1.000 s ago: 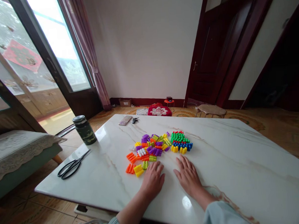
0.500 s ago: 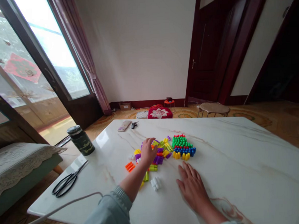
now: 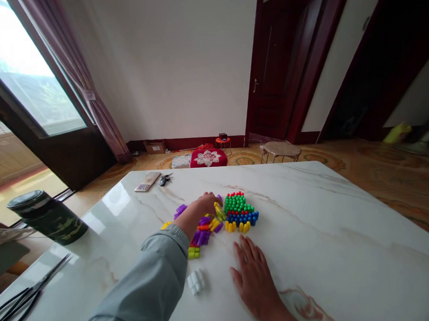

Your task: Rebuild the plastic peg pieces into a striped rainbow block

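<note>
My left hand reaches over the pile of colored plastic pieces, its fingers bent beside a yellow-green piece; whether it grips one is unclear. Purple pieces and yellow ones lie under and around it. My right hand rests on the white table with its fingers spread, holding nothing. Just beyond its fingertips sit yellow pieces, a row of blue ones and a block of green ones with red ones. A white piece lies between my forearms.
The marble-patterned table carries a phone, keys, a camouflage flask and black-handled scissors at the left. Beyond its far edge are a red cushion and a round stool.
The view has turned to the right, shifting the table items leftward. My left hand has moved over the pile toward the yellow-green pieces near the green block. My right hand still lies flat.
</note>
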A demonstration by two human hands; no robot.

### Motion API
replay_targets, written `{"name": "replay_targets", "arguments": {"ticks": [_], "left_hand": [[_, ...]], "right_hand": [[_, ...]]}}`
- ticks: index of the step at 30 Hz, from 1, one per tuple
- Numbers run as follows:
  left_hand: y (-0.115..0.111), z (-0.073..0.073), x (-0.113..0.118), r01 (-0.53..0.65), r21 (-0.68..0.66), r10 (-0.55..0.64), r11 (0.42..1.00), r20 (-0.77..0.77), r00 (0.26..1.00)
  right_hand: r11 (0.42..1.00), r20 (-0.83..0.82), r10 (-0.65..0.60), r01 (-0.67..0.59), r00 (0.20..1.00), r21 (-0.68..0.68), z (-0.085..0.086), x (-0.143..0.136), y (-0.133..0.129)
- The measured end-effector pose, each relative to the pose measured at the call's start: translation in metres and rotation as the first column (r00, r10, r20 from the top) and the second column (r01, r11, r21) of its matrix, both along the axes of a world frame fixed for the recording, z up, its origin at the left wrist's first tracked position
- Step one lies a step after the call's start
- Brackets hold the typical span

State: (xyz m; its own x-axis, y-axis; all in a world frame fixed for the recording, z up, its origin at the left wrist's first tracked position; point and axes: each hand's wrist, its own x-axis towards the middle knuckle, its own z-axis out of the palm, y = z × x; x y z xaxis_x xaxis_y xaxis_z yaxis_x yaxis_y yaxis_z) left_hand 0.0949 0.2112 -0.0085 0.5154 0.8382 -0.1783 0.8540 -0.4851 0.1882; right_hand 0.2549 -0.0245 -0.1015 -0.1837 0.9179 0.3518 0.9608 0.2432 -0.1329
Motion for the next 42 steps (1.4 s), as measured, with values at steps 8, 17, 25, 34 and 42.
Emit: {"name": "replay_targets", "arguments": {"ticks": [8,17,25,34,42], "left_hand": [[0.007,0.001,-0.004,0.047,-0.015,-0.048,0.999,-0.113,0.992],[-0.006,0.001,-0.016,0.042,0.066,-0.043,0.997,0.016,0.999],[-0.025,0.038,-0.042,-0.009,0.214,-0.05,0.977,0.265,0.963],[-0.186,0.014,-0.054,-0.092,0.241,-0.061,0.966,0.561,0.826],[-0.231,-0.036,-0.032,-0.364,0.288,0.232,0.886,0.404,0.885]], "right_hand": [[0.994,0.0,-0.014,0.014,1.0,-0.109,0.006,0.0,-0.001],[0.993,0.02,-0.03,0.032,0.999,-0.116,0.008,-0.001,-0.001],[0.992,0.012,-0.044,0.045,0.999,-0.116,0.01,-0.003,0.0],[0.997,0.019,-0.046,0.047,0.999,-0.063,0.016,-0.006,-0.001],[1.0,0.034,-0.023,0.024,0.999,-0.011,0.015,-0.005,0.0]]}}
